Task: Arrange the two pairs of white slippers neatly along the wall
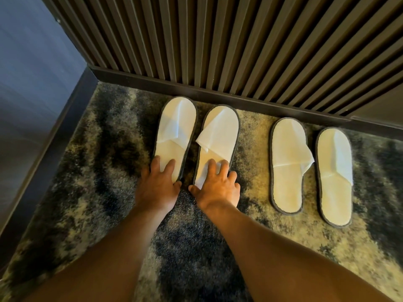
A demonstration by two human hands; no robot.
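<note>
Two pairs of white slippers with dark trim lie on the carpet, toes toward the slatted wall (239, 51). In the left pair, the far-left slipper (176, 127) and its partner (218, 136) sit side by side close to the baseboard. My left hand (158, 184) lies flat on the heel of the far-left slipper, fingers spread. The heel of its partner is under my right hand (216, 184), also flat with fingers spread. The right pair, one slipper (286, 166) and another (334, 177), lies untouched a little farther from the wall.
A dark baseboard (218, 92) runs along the foot of the slatted wall. A blue-grey side wall (32, 83) with its own dark skirting closes the corner at left. The floor is mottled dark blue and beige carpet (109, 192).
</note>
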